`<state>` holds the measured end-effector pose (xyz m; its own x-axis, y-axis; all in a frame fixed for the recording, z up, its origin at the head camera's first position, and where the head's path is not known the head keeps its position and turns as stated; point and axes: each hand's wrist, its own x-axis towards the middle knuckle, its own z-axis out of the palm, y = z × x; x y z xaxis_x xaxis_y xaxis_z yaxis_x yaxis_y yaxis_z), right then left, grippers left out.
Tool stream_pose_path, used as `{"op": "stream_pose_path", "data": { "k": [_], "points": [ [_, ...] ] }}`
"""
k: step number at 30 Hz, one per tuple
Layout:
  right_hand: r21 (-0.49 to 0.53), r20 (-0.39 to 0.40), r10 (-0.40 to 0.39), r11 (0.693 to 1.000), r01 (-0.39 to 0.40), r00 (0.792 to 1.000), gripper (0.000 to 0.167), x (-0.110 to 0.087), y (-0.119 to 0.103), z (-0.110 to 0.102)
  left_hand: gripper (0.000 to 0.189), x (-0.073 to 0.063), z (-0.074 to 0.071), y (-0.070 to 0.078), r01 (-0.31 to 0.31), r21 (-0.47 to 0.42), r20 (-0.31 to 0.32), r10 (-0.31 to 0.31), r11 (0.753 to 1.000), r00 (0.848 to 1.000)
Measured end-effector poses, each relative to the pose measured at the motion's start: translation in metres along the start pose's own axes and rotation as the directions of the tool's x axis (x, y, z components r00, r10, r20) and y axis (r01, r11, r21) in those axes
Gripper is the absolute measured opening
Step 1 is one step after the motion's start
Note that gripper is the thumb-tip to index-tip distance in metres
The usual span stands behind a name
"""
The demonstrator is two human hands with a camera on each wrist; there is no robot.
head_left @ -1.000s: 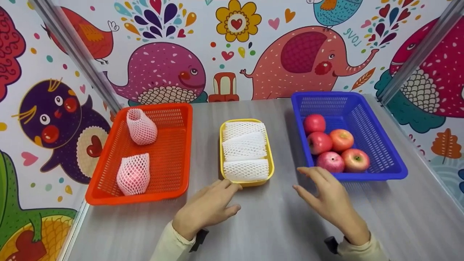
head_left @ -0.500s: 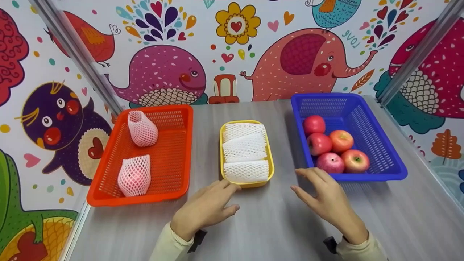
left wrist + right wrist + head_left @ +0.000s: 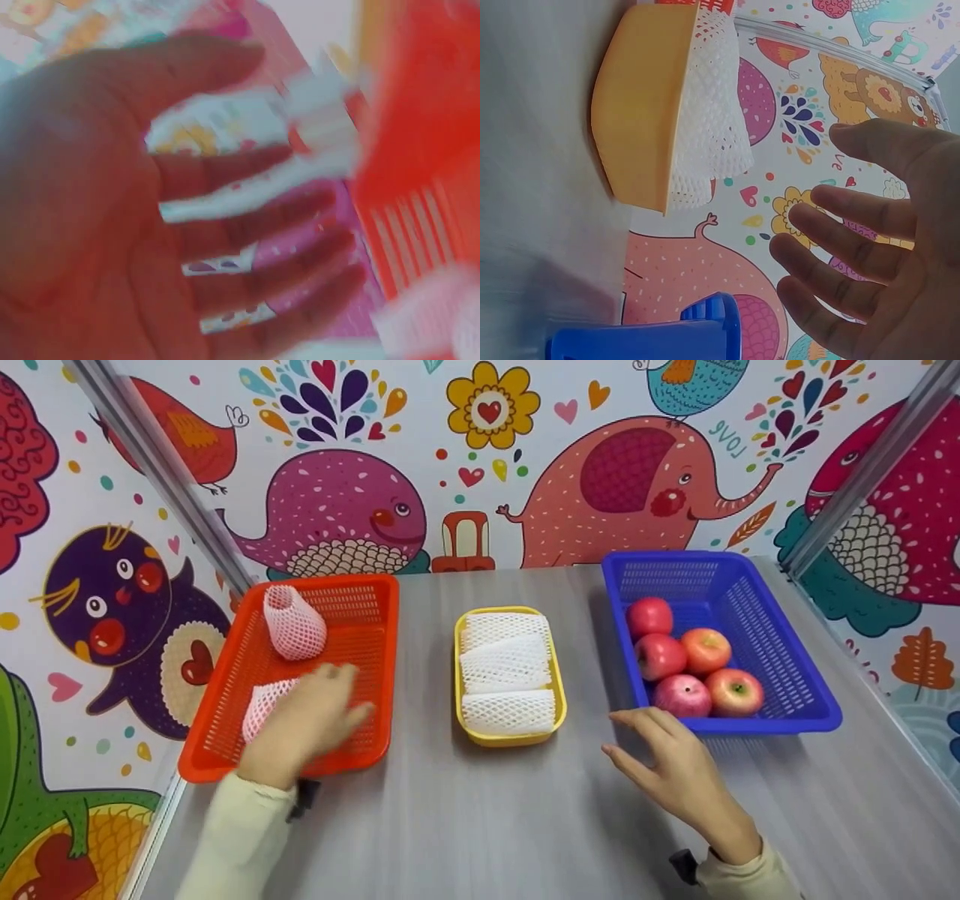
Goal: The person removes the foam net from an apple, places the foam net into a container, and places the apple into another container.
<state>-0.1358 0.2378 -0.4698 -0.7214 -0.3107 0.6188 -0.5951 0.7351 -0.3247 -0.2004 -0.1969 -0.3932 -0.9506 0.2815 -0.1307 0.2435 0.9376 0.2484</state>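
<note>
Over the front of the red basket is my left hand, blurred. The left wrist view shows its fingers straight and spread, holding nothing. It partly covers a net-wrapped apple. Behind that, a second pink foam net sleeve stands in the basket; its contents cannot be made out. My right hand hovers by the near left corner of the blue basket, fingers extended and holding nothing. Several apples lie in the blue basket. White foam nets fill the yellow tray between the baskets.
All the containers rest on a grey table. Walls printed with cartoon animals enclose the back and sides, with metal strips at the corners.
My left hand has moved from the front of the yellow tray leftward to over the red basket. The right hand stays in place.
</note>
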Motion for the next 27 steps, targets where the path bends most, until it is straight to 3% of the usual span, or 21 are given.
{"op": "stream_pose_path", "data": {
  "k": [2,5,10,18,20,23,27],
  "points": [
    [-0.001,0.007,0.004,1.0,-0.004,1.0,0.04,0.0,0.0,0.0,0.067,0.004,-0.007,-0.024,0.102,0.012,0.036,-0.103,0.995,0.994],
    [0.002,0.017,0.007,1.0,-0.007,1.0,0.039,0.0,0.001,0.0,0.078,0.007,-0.009,-0.058,0.21,0.001,0.121,-0.208,0.978,0.971],
    [0.01,0.013,-0.002,1.0,0.001,1.0,0.039,-0.002,0.0,0.001,0.081,0.011,0.003,-0.097,0.263,-0.034,0.234,-0.248,0.964,0.94],
    [0.022,0.03,0.009,1.0,-0.01,1.0,0.038,-0.002,0.0,0.004,0.091,0.013,0.02,-0.119,0.357,-0.128,0.263,-0.316,0.925,0.912],
    [0.023,0.035,0.007,1.0,-0.008,0.999,0.038,-0.002,0.0,0.004,0.095,0.013,0.024,-0.121,0.364,-0.141,0.263,-0.319,0.921,0.911],
    [0.025,0.044,0.009,1.0,-0.01,0.999,0.038,-0.003,0.0,0.006,0.099,0.014,0.031,-0.124,0.354,-0.125,0.247,-0.317,0.927,0.916],
    [0.035,0.053,0.014,0.999,-0.016,0.998,0.037,-0.004,0.0,0.007,0.109,0.017,0.037,-0.124,0.395,-0.116,0.242,-0.36,0.911,0.901]
  ]
}}
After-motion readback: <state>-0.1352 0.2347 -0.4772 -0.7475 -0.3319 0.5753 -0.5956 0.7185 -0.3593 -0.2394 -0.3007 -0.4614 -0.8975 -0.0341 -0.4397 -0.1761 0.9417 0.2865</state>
